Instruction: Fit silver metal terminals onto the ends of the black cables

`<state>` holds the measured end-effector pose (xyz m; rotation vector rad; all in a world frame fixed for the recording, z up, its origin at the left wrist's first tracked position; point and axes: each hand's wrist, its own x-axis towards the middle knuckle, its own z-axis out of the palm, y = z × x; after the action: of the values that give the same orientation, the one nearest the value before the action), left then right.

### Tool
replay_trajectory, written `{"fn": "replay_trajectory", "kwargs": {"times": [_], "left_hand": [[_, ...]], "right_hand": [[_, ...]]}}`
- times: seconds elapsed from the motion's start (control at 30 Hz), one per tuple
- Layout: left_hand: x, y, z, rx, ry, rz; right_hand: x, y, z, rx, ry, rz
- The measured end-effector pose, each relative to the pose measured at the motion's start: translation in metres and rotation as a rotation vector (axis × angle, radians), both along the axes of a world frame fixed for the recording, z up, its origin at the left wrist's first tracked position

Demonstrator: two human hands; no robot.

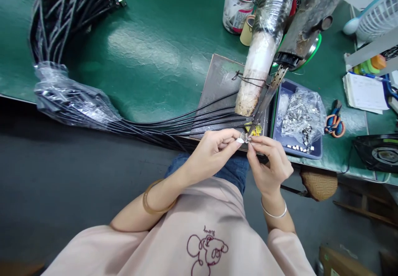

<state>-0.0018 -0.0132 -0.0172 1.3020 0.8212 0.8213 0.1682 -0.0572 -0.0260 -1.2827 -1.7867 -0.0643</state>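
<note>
My left hand (214,147) and my right hand (267,160) meet at the bench's front edge. Both pinch a small metal connector (245,138) at the end of a black cable. The connector sits right under the tip of a soldering iron (264,100) that slants down from a mount at the upper right. Several black cables (186,120) run from my hands leftward across a dark metal plate (217,85) into a bundle wrapped in clear plastic (68,98).
A blue tray (290,87) with a bag of small metal parts lies right of the plate. Pliers with orange and blue handles (334,120), papers and a white fan are further right. A clear jar (236,4) stands at the back on the green mat (149,48).
</note>
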Motion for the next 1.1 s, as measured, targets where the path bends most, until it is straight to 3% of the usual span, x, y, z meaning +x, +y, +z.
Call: {"fn": "replay_trajectory", "kwargs": {"times": [0.43,0.77,0.93,1.03,1.1], "left_hand": [[0.0,0.003,0.004,0.039,0.042,0.019],[0.003,0.002,0.001,-0.064,0.021,-0.005],[0.001,-0.003,0.001,-0.145,0.016,-0.05],[0.003,-0.006,0.0,-0.081,0.036,-0.043],[0.005,-0.009,-0.003,0.009,0.059,-0.012]], "right_hand": [[-0.003,0.002,0.006,-0.023,0.017,-0.031],[0.001,-0.003,0.0,-0.01,-0.008,0.01],[0.008,-0.008,0.002,-0.159,0.157,0.024],[0.016,-0.018,0.0,-0.178,0.223,-0.077],[0.019,-0.023,0.002,-0.189,0.131,-0.11]]}}
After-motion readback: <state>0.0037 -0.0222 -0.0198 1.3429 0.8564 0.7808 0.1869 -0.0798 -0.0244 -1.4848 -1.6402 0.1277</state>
